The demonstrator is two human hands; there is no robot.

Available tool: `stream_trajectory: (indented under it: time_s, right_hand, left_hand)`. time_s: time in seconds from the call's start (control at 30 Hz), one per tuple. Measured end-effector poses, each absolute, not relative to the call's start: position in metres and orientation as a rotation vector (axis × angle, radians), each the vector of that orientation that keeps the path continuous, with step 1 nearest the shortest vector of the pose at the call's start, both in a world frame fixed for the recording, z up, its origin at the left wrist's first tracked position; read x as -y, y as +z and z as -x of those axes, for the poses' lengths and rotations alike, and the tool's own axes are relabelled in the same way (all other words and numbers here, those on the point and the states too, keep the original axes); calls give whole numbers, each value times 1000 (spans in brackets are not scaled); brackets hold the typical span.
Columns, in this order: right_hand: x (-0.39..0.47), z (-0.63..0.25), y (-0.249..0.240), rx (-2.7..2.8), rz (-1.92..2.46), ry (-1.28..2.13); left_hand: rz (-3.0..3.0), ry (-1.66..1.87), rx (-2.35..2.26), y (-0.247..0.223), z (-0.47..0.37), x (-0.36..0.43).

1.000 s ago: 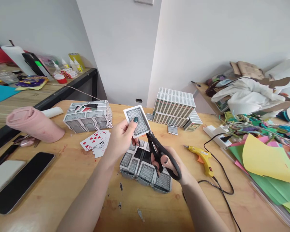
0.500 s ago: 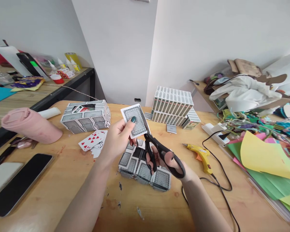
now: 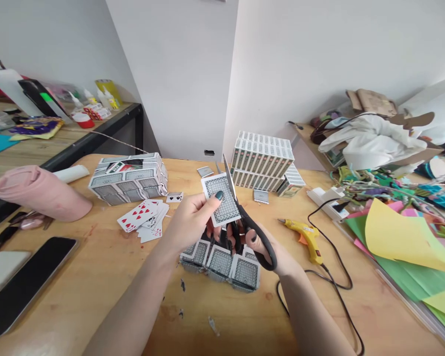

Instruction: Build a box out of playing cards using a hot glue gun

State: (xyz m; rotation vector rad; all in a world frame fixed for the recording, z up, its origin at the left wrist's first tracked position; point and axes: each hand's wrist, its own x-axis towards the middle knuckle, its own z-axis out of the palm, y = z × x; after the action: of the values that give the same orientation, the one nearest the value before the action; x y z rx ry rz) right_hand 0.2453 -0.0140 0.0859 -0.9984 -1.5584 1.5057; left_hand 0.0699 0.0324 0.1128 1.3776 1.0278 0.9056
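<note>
My left hand [image 3: 196, 213] pinches a playing card [image 3: 225, 205] by its lower left part, thumb on the grey patterned back. Black-handled scissors [image 3: 258, 236] are in my right hand [image 3: 261, 247], with thumb and fingers through the loops. Their blades lie along the card's right edge, tips slightly apart above its top. Just below both hands rests a box covered in playing cards [image 3: 220, 264], its upper part hidden by them. Loose playing cards [image 3: 143, 217] lie left of my left hand, several face up. A small card piece [image 3: 174, 197] is behind them.
Another card-covered box [image 3: 128, 180] stands back left, and stacked card packs [image 3: 262, 158] stand back right. A yellow glue gun [image 3: 306, 237] trails its cord on the right. At left are a phone [image 3: 29, 287] and a pink roll [image 3: 40, 193]; coloured paper [image 3: 404, 242] lies far right.
Both hands have moved slightly right and down with the card and scissors. The scissor tips now show above the card. Small card pieces behind my left hand have come into view.
</note>
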Motion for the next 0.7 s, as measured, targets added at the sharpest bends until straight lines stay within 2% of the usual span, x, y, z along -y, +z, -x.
stream_trajectory:
  time_s: [0.5,0.6,0.7]
  right_hand:
    - [5,-233,85,1288,1192,1539]
    - [-3,-238,81,1232,1378,1423]
    - [-13,-252,77,1320,1770,1085]
  left_hand:
    - [-1395,901,-1057,107,-69,-40]
    - [-1405,873,-1071,107,-69,-42]
    - [-1405,861,-1075,107,-71,-43]
